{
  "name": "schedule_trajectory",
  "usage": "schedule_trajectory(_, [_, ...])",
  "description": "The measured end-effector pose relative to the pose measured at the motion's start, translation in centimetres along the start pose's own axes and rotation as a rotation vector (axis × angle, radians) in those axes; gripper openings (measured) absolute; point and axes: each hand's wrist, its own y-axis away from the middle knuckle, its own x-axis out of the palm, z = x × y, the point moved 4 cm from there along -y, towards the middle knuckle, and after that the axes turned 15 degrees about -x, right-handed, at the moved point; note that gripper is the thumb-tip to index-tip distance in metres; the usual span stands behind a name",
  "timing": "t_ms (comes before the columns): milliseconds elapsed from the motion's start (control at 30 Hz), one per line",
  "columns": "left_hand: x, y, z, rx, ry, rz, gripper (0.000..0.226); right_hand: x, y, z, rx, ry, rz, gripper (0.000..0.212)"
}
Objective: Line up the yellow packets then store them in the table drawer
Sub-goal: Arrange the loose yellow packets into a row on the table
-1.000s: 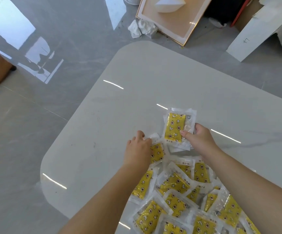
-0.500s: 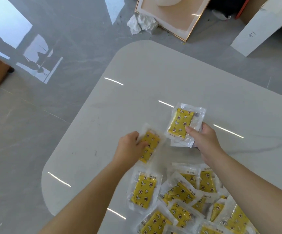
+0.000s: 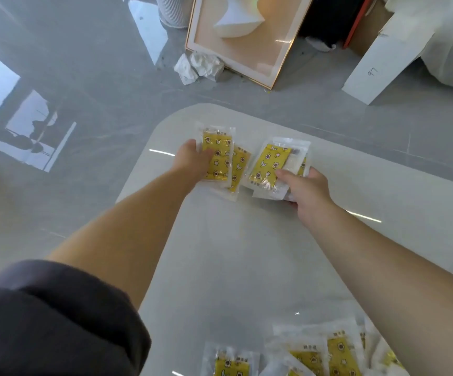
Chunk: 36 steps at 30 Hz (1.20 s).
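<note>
The left hand (image 3: 194, 162) is gripping a yellow, star-printed packet in clear plastic wrap (image 3: 218, 143) by its left edge, thumb lying across the front. Just right of that grip, a second yellow packet (image 3: 239, 165) is peeking out from beneath the first. The right hand (image 3: 308, 189) is pinching a small stack of yellow packets (image 3: 270, 161) at its near right corner, thumb on top. Both grips are sitting over a glossy white tabletop (image 3: 247, 253). Well nearer the person than either grip, a loose heap of yellow packets (image 3: 340, 351) is lying.

A single camera sits on the person's head, wide-angled, facing forward and steeply down, close over the table (image 3: 247, 253), taking in the floor (image 3: 84, 63) past its far corner.
</note>
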Motion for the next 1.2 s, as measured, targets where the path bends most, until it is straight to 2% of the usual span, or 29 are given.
schedule_trajectory(133, [1.6,-0.8,-2.7,0.073,-0.142,-0.009,0.028,0.1,-1.4,-0.1,0.006,0.169,-0.110,0.003])
schedule_trajectory(200, [2.3,-0.7,-3.4,0.102,-0.243,-0.027,0.027,-0.9,-1.6,-0.5,0.000,0.263,-0.149,0.013])
schedule_trajectory(333, [2.8,0.3,-4.7,0.215,-0.387,-0.233,0.020,-3.9,-1.9,-1.1,-0.028,0.402,-0.260,0.016])
schedule_trajectory(467, [4.9,1.5,-5.1,0.251,-0.557,-0.233,0.025,-6.1,-1.8,-1.0,-0.048,0.498,-0.252,0.012])
schedule_trajectory(533, [5.6,1.6,-4.6,0.226,-0.654,-0.237,0.030,-6.7,-1.4,-1.0,-0.082,0.580,-0.206,0.011])
schedule_trajectory(633, [5.4,2.8,-3.1,0.211,-0.614,-0.295,0.039,-7.1,-0.1,-0.8,-0.159,0.666,-0.131,0.011])
schedule_trajectory(700, [4.9,4.9,-1.0,0.256,-0.565,-0.349,0.049,-7.7,1.6,-0.9,-0.188,0.694,-0.085,0.033])
schedule_trajectory(767, [4.4,7.9,2.1,0.338,-0.550,-0.384,0.056,-8.3,4.0,-1.0,-0.295,0.722,-0.033,0.038])
schedule_trajectory(867, [4.3,12.7,8.1,0.386,-0.600,-0.291,0.048,-8.8,8.5,-1.7,-0.490,0.773,0.179,0.033])
schedule_trajectory(1000, [5.1,18.9,16.8,0.408,-0.812,-0.115,0.035,-9.8,15.3,-4.0,-0.625,0.869,0.510,0.029])
schedule_trajectory(1067, [5.3,21.2,20.3,0.410,-0.898,-0.081,0.041,-10.3,18.0,-4.9,-0.692,0.882,0.610,0.028])
schedule_trajectory(1200, [5.8,23.3,24.2,0.430,-1.076,-0.109,0.073,-11.4,21.6,-6.1,-0.796,0.896,0.691,0.027])
